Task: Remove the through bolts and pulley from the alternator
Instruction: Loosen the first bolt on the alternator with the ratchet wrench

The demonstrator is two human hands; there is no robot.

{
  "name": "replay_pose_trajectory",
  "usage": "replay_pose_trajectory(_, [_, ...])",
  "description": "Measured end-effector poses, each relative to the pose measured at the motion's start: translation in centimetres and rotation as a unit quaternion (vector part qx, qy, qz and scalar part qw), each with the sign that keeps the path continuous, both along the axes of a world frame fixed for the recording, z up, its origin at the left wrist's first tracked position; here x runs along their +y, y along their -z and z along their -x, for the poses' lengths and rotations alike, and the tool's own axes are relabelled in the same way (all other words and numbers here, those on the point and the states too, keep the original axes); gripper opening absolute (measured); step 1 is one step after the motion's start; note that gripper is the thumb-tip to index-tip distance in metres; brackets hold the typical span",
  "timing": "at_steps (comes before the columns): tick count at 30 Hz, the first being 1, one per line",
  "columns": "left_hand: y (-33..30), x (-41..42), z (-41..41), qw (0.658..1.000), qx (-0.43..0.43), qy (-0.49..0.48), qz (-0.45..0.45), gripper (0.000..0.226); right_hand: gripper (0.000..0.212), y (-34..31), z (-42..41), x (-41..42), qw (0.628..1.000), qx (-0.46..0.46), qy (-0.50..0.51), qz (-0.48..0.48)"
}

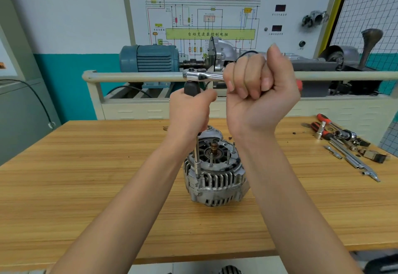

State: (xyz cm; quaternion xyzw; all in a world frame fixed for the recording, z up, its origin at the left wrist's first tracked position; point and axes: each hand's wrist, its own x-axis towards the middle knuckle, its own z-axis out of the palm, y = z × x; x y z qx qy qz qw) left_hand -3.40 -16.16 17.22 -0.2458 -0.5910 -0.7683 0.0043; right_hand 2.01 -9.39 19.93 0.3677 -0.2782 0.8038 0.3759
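steel ratchet (202, 76) | i'm fisting its handle in right hand (258, 93), left hand (189, 112) wrapping driver grip | alternator (215, 174) standing unclamped mid-bench | risking socket slipping, housing tipping

We see the alternator (215, 172), a grey, grimy cast-metal housing with ribbed vent slots, standing on end on the wooden surface (86, 187), its open end with the bearing and copper-coloured shaft tip facing up. At the alternator's left rim, a slim extension bar (196, 155) stands upright on a through bolt; a chrome ratchet (203, 76) sits high above the alternator.
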Motion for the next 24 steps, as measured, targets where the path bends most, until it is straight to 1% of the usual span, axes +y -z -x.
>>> replay_pose_trajectory(2, [0.0, 0.3, -0.3, 0.999, 0.008, -0.034, -0.004, 0.039, 0.045, 0.4, -0.3, -1.1, 0.996, 0.034, 0.083, -0.016])
replay_pose_trajectory(4, [-0.1, 0.5, -0.6, 0.999, 0.023, -0.04, -0.009, 0.034, 0.042, 0.9, -0.5, -1.8, 0.987, 0.053, 0.148, -0.019])
replay_pose_trajectory(5, [0.0, 0.5, -0.8, 0.999, 0.03, -0.04, -0.008, 0.031, 0.042, 1.1, -0.6, -2.0, 0.984, 0.056, 0.166, -0.021])
replay_pose_trajectory(7, [0.1, 0.4, -0.5, 0.999, 0.028, -0.03, -0.006, 0.034, 0.042, 1.0, -0.5, -1.9, 0.984, 0.057, 0.165, -0.022])
replay_pose_trajectory(9, [0.1, 0.1, -0.2, 1.0, 0.013, -0.004, 0.001, 0.04, 0.044, 0.5, -0.4, -1.3, 0.991, 0.047, 0.124, -0.022])
replay_pose_trajectory(11, [0.0, -0.4, 0.1, 0.999, 0.008, 0.042, 0.012, 0.04, 0.048, 0.0, 0.0, -0.3, 0.998, 0.023, 0.056, -0.024])
replay_pose_trajectory(13, [-0.2, -1.1, 0.6, 0.995, 0.011, 0.102, 0.016, 0.041, 0.051, -0.3, 0.4, 0.8, 1.0, -0.016, -0.022, -0.004])
replay_pose_trajectory(16, [-0.4, -1.8, 1.1, 0.971, 0.023, 0.236, 0.033, 0.041, 0.048, -0.3, 1.1, 2.4, 0.98, -0.068, -0.171, 0.072])
replay_pose_trajectory(18, [-0.4, -1.8, 1.0, 0.958, 0.037, 0.282, 0.047, 0.036, 0.048, -0.2, 1.6, 3.0, 0.961, -0.072, -0.24, 0.116])
replay_pose_trajectory(20, [-0.3, -1.4, 0.9, 0.961, 0.035, 0.272, 0.043, 0.039, 0.047, 0.0, 1.7, 3.4, 0.956, -0.07, -0.247, 0.138])
replay_pose_trajectory(24, [-0.2, -1.0, 0.8, 0.973, 0.008, 0.23, 0.029, 0.046, 0.046, -0.1, 1.3, 3.0, 0.975, -0.071, -0.171, 0.126])
